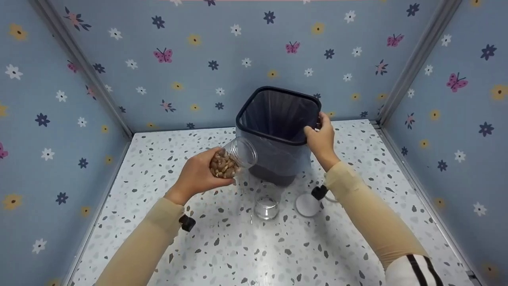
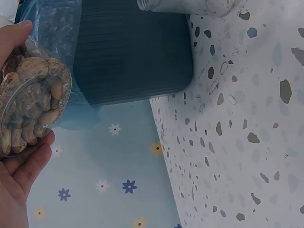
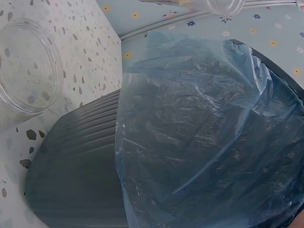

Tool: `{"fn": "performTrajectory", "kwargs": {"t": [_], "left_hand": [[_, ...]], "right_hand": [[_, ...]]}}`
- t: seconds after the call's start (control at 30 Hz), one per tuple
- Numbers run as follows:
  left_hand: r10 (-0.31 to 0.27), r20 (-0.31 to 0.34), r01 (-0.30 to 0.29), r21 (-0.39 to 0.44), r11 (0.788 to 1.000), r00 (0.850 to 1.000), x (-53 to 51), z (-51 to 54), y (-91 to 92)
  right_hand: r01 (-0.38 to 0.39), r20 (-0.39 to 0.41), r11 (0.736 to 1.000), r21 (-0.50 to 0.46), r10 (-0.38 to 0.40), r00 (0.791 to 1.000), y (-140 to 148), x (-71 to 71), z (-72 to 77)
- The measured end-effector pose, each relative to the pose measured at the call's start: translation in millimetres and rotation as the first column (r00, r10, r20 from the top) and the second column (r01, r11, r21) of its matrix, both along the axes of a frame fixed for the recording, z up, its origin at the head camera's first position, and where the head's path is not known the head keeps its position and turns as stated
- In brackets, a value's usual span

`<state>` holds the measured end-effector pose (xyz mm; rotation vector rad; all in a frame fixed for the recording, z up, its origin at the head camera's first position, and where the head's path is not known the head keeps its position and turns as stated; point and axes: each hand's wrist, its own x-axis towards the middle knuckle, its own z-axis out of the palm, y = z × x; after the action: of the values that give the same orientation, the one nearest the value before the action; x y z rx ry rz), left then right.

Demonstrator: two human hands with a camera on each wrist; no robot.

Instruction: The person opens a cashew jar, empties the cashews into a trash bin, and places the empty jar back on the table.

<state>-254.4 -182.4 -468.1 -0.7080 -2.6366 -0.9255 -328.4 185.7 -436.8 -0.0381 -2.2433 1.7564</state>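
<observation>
My left hand (image 1: 196, 172) grips a clear jar (image 1: 247, 153) partly filled with brown nuts (image 1: 223, 163). The jar lies tilted, its uncapped mouth toward the near-left side of a dark trash bin (image 1: 274, 167). In the left wrist view the nuts (image 2: 31, 104) rest against the jar's base. A thin bluish bag (image 3: 190, 133) lines the bin and hangs over its outside. My right hand (image 1: 322, 139) holds the bin's black rim at the right, thumb on the near side; the right wrist view shows only a sliver of it. The bin tips slightly toward me.
A second clear jar (image 1: 266, 206) stands uncapped on the speckled table (image 1: 222, 246), in front of the bin. To its right lies a white round lid (image 1: 307, 205); another pale rim (image 1: 330, 196) is partly hidden by my right sleeve. Flowered panels (image 1: 246, 47) enclose the table.
</observation>
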Motion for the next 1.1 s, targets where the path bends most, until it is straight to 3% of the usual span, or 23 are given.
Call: {"fn": "performTrajectory", "kwargs": {"t": [0.8, 1.1], "left_hand": [[0.032, -0.011, -0.032, 0.003, 0.999, 0.999, -20.6, 34.9, -2.9], [0.048, 0.011, -0.049, 0.066, 0.997, 0.999, -24.9, 48.4, -3.3]], "right_hand": [[0.004, 0.004, 1.0, 0.016, -0.004, 1.0, -0.9, 0.5, 2.1], [-0.007, 0.003, 1.0, 0.028, 0.007, 1.0, 0.8, 0.4, 1.9]]}}
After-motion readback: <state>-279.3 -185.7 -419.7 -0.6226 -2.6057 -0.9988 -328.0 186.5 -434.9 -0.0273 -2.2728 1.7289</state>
